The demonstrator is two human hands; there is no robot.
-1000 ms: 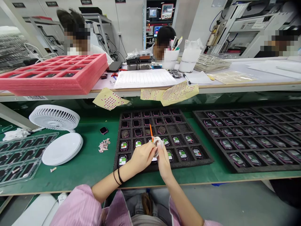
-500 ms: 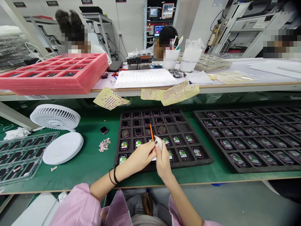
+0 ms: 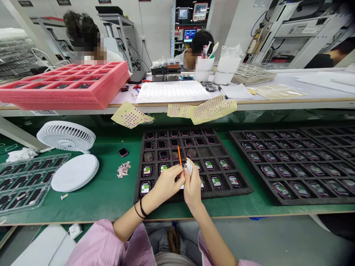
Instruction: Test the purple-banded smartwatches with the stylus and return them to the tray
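My right hand (image 3: pixel 193 190) is closed around a small white bundle (image 3: pixel 189 167) that looks like folded cloth or tissue. The fingers of my left hand (image 3: pixel 169 181) are pinched together against it, and what they hold is hidden. An orange stick (image 3: pixel 179 156) points up and away from between the hands; I cannot tell which hand grips it. Both hands hover over the near part of a black foam tray (image 3: pixel 238 190) of smartwatches. Near rows show lit screens, such as one watch (image 3: pixel 216 181); farther watches are dark, and some are covered by my hands.
Left on the green bench lie a dark watch (image 3: pixel 123 152), a pile of small strips (image 3: pixel 124 169), a white fan (image 3: pixel 74 173) and clear trays (image 3: pixel 33 184). More watch trays (image 3: pixel 280 201) stand right. A shelf with a pink foam tray (image 3: pixel 111 88) crosses ahead; people sit beyond.
The white bundle shows a little more above my right fingers. My left forearm has shifted slightly to the right. The whole view has moved a little; the hands stay together.
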